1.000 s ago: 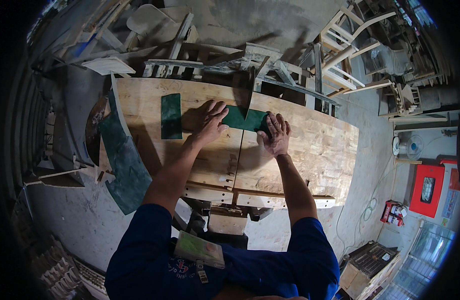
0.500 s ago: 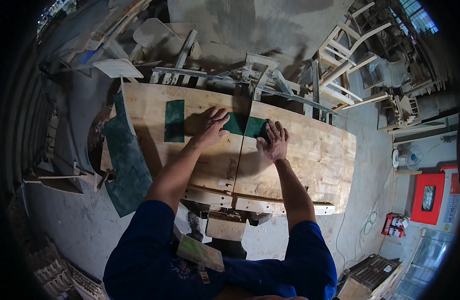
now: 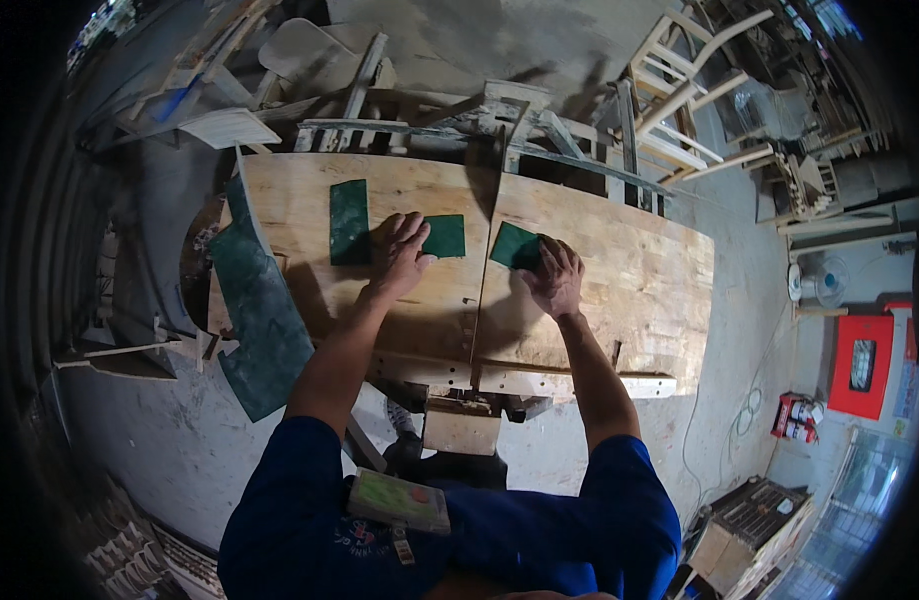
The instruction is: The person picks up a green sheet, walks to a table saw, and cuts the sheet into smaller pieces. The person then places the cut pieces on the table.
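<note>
Two small pieces of green abrasive sheet, apparently sandpaper, lie on the wooden bench top, one on each side of its dark dividing seam (image 3: 483,300). At the left edge of the left piece (image 3: 445,236), my left hand (image 3: 404,258) has its fingers closed and pressed down. My right hand (image 3: 554,278) grips the right edge of the right piece (image 3: 513,243), which sits slightly tilted and is partly covered by the fingers. Left of my left hand lies a third green strip (image 3: 350,222), flat and untouched. A large, dusty green sheet (image 3: 260,310) hangs over the bench's left end.
The wooden bench top (image 3: 630,290) has a drilled wooden rail (image 3: 580,381) along its near edge. Timber frames (image 3: 570,140) stand behind it, with a pale wooden chair (image 3: 670,110) at the far right. A red wall cabinet (image 3: 862,365) and a fan (image 3: 831,281) are off to the right.
The green strip that spanned the seam between my hands is now two separate pieces with bare wood between them. My left hand has moved left with its piece; the right piece has turned slightly.
</note>
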`<state>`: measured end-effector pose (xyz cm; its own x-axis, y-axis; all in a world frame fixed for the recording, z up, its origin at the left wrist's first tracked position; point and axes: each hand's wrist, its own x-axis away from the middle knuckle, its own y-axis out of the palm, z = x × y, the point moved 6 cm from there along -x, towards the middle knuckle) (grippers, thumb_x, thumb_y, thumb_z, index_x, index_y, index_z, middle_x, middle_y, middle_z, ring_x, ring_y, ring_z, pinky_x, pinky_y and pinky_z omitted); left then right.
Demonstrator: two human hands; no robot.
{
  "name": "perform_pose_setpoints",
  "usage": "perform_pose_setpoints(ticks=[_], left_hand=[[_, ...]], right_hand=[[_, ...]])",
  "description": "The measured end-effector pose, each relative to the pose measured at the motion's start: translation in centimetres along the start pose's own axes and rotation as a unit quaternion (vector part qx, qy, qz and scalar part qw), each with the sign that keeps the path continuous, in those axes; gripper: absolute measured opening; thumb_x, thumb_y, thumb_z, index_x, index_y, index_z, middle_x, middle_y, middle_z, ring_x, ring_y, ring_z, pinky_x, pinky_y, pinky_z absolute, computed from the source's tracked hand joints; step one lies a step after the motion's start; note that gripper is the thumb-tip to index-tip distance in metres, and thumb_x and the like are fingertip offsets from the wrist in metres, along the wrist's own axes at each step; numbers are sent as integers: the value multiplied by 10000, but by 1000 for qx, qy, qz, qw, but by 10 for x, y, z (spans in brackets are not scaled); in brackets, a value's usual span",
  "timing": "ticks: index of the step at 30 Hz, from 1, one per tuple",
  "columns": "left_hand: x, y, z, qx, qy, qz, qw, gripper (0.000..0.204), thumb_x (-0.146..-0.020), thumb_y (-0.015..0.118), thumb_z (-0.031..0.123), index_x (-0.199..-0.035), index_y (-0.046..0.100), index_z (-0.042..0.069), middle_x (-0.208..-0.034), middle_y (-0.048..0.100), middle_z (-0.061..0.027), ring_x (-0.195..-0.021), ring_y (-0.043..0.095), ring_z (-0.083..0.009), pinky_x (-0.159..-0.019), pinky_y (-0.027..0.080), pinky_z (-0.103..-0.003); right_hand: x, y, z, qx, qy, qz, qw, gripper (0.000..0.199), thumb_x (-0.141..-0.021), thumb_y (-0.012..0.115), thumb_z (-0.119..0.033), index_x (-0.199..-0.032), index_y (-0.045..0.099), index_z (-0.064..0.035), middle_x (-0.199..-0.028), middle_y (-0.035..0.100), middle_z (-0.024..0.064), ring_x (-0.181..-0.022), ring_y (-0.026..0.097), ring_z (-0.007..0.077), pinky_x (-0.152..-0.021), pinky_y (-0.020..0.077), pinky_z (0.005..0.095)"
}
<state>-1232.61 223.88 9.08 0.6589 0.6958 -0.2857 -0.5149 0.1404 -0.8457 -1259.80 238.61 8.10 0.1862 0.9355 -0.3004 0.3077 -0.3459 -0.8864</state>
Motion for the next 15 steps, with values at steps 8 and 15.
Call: perform_pose_setpoints(ticks=[8,15], left_hand=[[-8,-10,5,-28,22,28,999,647,-704,909,234,-1257,686,-16,-1444,551,-113,-1286,502,-357,-1141,407,-452],[-12,-16,0,-29,2,-14,999,649,-697,917,247,-1253,698,-7,-1427,556,-104,-1288,499,-345,-1153,404,-445]], right_hand=[[-19,-2,-4,90,43,-93,991,917,-802,780,-599,-1544,506,-133,-1409,519,177,-1281,465,422,-1116,339,568],[-36,5,-22,66,100,16,993,825,-771,818,-574,-1427,600,-122,-1350,579,118,-1240,514,384,-1057,373,560]])
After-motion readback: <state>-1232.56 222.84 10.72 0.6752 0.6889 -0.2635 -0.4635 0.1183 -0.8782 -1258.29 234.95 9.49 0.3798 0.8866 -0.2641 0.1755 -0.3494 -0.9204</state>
